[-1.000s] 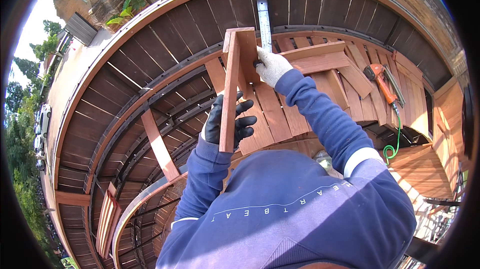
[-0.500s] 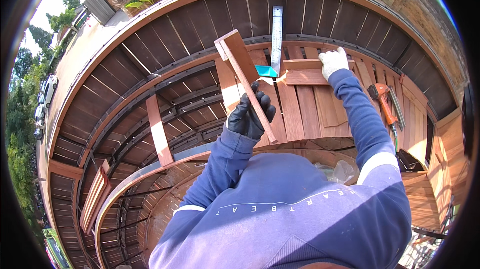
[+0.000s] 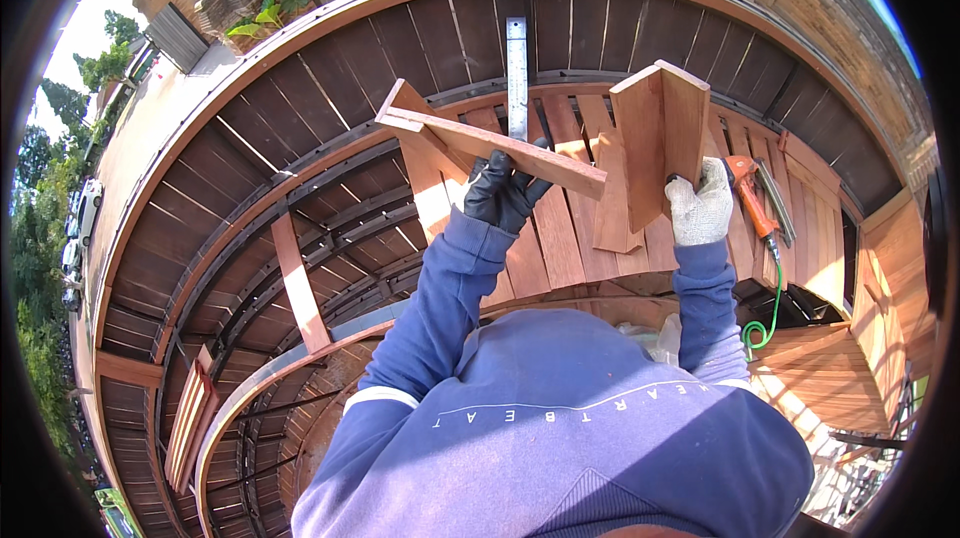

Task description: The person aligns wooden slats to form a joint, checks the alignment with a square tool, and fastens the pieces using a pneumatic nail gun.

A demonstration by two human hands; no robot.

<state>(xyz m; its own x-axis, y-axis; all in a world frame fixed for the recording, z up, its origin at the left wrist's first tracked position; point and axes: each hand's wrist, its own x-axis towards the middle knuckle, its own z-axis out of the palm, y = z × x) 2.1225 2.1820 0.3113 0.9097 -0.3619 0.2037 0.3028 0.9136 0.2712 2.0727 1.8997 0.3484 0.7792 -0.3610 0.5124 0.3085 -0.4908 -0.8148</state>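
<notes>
In a black glove, my left hand [image 3: 503,190] is closed around a narrow wooden board [image 3: 520,152], with a second board [image 3: 403,98] set against it at an angle. The left fingers wrap its lower side. My right hand [image 3: 699,203], in a white glove, grips the lower end of a pair of wooden boards [image 3: 684,128] that stand upright and meet like an open book. Both sets are lifted over the wooden slats [image 3: 560,238]. Between them a steel square's blade [image 3: 517,78] points away from me; its handle is hidden behind the left boards.
Right of my right hand lies an orange air nailer [image 3: 748,193] with a green hose [image 3: 765,338]. Stacked boards [image 3: 188,428] rest at the lower left. Dark curved metal framing has open gaps at the left. A tall slatted wall [image 3: 600,28] curves along the far side.
The boards at my right hand have been picked up from the slats, turned upright and drawn nearer. My left hand has tilted its boards from steep to nearly level.
</notes>
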